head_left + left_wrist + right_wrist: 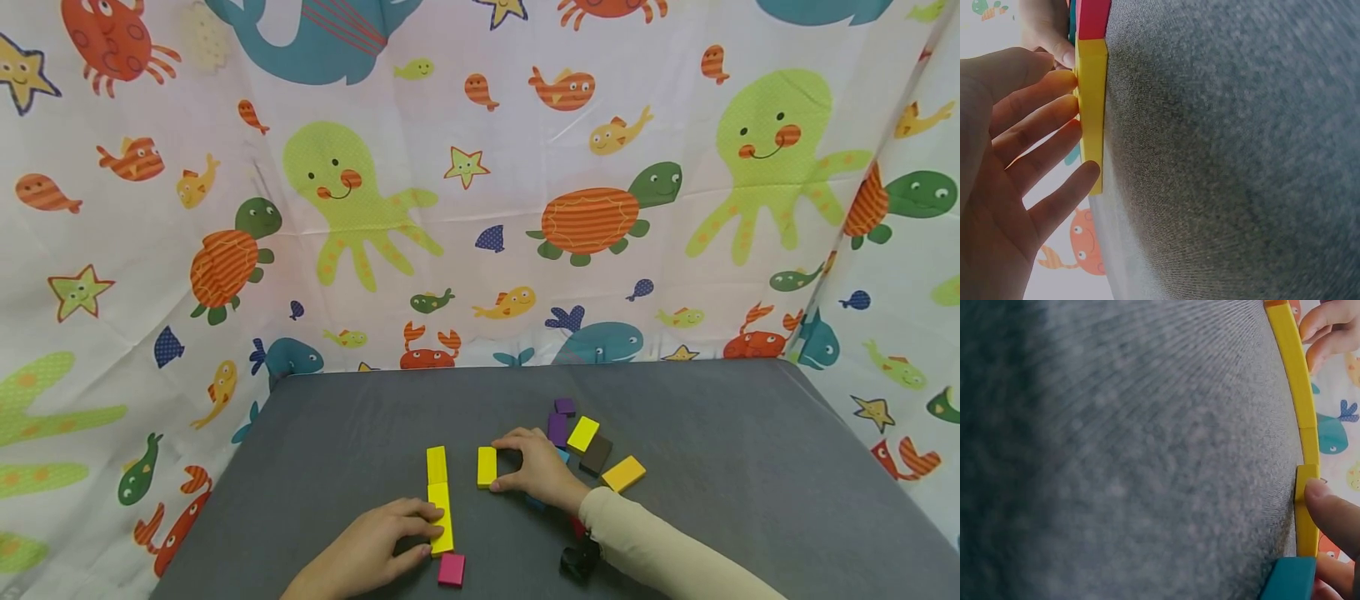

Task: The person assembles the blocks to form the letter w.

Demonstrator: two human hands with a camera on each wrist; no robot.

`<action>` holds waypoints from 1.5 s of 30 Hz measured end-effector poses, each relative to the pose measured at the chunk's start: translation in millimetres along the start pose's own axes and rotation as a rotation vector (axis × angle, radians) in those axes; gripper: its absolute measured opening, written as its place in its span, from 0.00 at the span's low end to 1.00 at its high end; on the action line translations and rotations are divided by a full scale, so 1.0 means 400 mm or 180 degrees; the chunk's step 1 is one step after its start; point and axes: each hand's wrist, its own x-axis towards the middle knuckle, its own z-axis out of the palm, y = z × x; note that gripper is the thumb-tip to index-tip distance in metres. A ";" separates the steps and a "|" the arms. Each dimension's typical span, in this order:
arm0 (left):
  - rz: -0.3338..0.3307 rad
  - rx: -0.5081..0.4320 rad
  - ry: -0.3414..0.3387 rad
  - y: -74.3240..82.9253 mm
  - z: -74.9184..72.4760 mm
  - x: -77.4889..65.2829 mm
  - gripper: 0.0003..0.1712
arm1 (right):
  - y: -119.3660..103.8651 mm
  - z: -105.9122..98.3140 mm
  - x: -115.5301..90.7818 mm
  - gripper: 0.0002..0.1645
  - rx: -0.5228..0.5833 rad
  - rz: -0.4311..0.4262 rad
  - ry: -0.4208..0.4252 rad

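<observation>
A short yellow block (pixel 437 465) and a longer yellow block (pixel 441 537) lie end to end on the grey table. My left hand (pixel 390 537) touches the longer one along its left side with extended, slightly spread fingertips, seen closely in the left wrist view. At the near end of this line sits a pink-red block (pixel 452 571). To the right, my right hand (pixel 542 469) pinches another yellow block (pixel 487 467) between thumb and fingers, a small gap away from the line. Its thumb (pixel 1329 506) shows against the block in the right wrist view.
Behind the right hand lie purple blocks (pixel 557 429), a yellow block (pixel 582 434), a dark brown block (pixel 596 456) and an orange-yellow block (pixel 624 474). Blue and red pieces are partly hidden under the right arm. A sea-animal cloth (pixel 465 217) hangs around the table.
</observation>
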 end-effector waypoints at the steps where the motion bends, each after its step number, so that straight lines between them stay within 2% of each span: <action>1: 0.0006 0.0004 0.0007 0.000 0.000 0.000 0.17 | 0.001 0.001 0.001 0.36 -0.0016 -0.0003 0.0012; 17: 0.0069 0.0044 0.0075 -0.004 0.003 -0.003 0.17 | -0.017 -0.011 -0.005 0.35 0.0051 0.0184 0.0080; 26: 0.0111 0.0058 0.0093 -0.001 -0.001 -0.005 0.17 | -0.071 -0.024 -0.050 0.34 0.0138 0.0173 0.0120; 37: 0.0066 0.0032 0.0072 0.003 -0.001 -0.006 0.16 | -0.114 -0.003 -0.103 0.35 0.0217 0.0394 0.0053; 45: 0.0102 0.0011 0.0124 -0.001 0.002 -0.005 0.16 | -0.127 0.019 -0.129 0.34 0.0271 0.0458 -0.0020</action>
